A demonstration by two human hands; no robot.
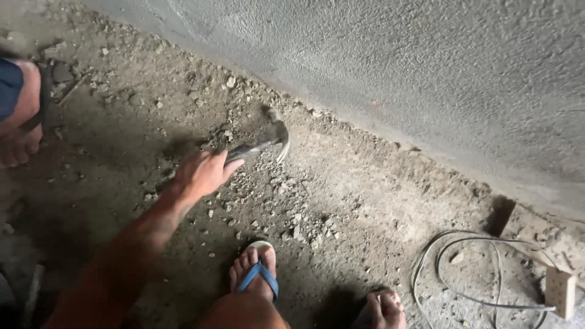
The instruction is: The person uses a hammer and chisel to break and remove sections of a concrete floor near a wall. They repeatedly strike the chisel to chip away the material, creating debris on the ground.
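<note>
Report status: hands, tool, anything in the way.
Left hand gripping hammer, head at rubble along wall base. Right hand out of view. Cable loose beside the feet.

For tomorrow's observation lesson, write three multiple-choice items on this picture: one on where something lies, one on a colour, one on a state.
1. Where does the coiled cable lie?
A. on the ground at lower right
B. hung on the wall
C. across the person's foot

2. What colour is the sandal strap?
A. red
B. blue
C. yellow

3. What is the left hand doing?
A. lying flat and empty
B. gripping a hammer's handle
C. pulling the cable

Answers: 1 A, the loops rest on the dirt beside a small block. 2 B, the strap between the toes is blue. 3 B, the fingers close round the hammer, its blurred head near the rubble below the plastered wall.
</note>
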